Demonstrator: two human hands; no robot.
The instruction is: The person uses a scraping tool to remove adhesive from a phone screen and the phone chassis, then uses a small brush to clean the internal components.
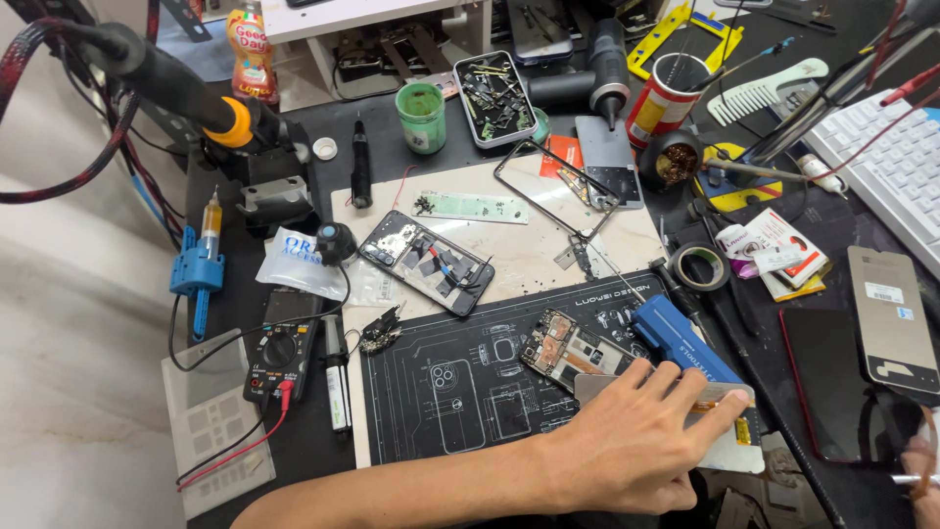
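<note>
Left hand (641,446): reaches in from the lower left across the black work mat (441,392), palm down, fingers spread only a little and laid flat on a pale flat panel (729,446); it presses the panel rather than gripping it.
Right hand (920,465): only a sliver shows at the lower right edge, closed on a thin metal tool (906,479); how tightly, I cannot tell.
Pale flat panel: lies at the near right corner of the mat, mostly hidden under the left hand; its long axis runs left to right, tilting slightly down toward the right.
Blue tool (681,348): just beyond the fingertips, touching or nearly touching the panel's far edge, long axis running from upper left to lower right.
Opened phones: two; one with its board exposed (566,348) just left of the hand on the mat, the other (428,262) farther back on the pale pad (529,250), both lying diagonally.
In the way: the blue tool and a roll of tape (697,265) crowd the far side of the hand.
Left of the mat: one multimeter (281,358) with red and black leads, one pen-like stick (336,377).
Right side: a dark phone (832,382) and a grey back cover (891,318), side by side on the tabletop (313,451).
Back: one green cup (421,116), one tray of small parts (494,98), one white comb (764,90).
</note>
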